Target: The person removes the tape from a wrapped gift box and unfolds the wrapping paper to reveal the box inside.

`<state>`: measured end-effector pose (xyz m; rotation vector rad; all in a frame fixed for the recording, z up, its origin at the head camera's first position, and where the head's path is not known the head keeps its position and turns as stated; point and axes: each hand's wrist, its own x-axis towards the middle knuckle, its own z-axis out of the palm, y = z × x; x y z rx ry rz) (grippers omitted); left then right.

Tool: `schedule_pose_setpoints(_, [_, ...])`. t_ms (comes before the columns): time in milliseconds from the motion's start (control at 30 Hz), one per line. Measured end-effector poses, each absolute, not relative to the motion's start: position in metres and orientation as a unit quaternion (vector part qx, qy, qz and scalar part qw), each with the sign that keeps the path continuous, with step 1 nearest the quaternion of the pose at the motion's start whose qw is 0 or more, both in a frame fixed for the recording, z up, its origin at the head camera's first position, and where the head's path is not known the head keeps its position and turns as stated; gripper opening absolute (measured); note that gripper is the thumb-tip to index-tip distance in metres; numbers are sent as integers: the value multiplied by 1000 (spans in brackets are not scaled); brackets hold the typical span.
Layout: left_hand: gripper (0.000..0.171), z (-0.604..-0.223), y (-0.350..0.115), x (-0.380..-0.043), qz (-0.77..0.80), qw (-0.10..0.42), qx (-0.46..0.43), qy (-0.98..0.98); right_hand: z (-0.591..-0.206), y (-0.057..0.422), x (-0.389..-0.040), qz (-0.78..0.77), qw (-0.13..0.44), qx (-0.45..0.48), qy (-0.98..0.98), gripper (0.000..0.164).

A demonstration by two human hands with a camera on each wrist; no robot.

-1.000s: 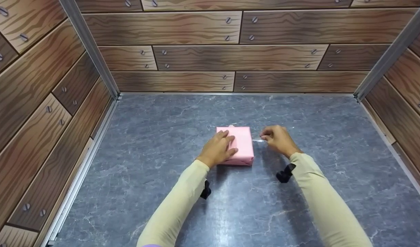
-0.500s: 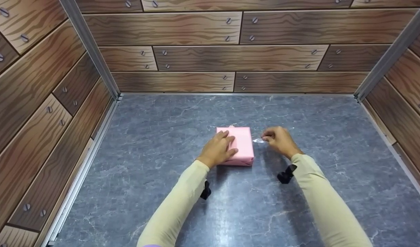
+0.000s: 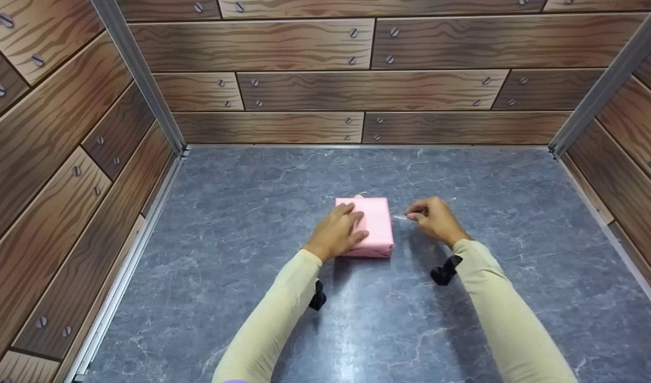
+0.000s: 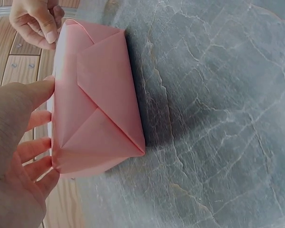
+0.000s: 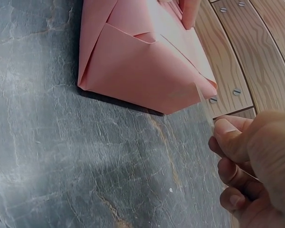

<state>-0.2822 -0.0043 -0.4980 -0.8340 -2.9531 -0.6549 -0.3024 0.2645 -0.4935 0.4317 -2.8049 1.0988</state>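
Rests spread-fingered left hand (image 3: 333, 231) on pink paper-wrapped rectangular box (image 3: 377, 226), seemingly for steadiness, pinching thin clear strip (image 5: 204, 105) at right with right hand (image 3: 436, 219).

Head view: set high, facing forward and down; widest and farthest of the three. Marble-patterned tabletop (image 3: 208, 250) fills the lower frame, wood-print back wall (image 3: 304, 48) the 12 o'clock edge; black wrist units (image 3: 318, 298) show at 6 and 4 o'clock.

Left wrist view: low, close, rolled sideways; faces the folded side of a pink paper-wrapped box (image 4: 104, 85). Left hand (image 4: 12, 183) at 8 o'clock, right hand (image 4: 34, 21) between 10 and 11.

Right wrist view: low, close, tilted; faces the box's end. Right hand at 4 o'clock, left hand, cut by the frame, at 1.

Shared by both wrist views: box, hands, tabletop, wood-print boards (image 5: 270, 33); box, hands and tabletop also in the head view.
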Motion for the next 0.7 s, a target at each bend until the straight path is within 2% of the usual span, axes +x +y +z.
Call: schedule_pose_setpoints(700, [51,-498,-4,-283,-212,-2,-266,-940,-495,270,-301,406,39,117,-906,9])
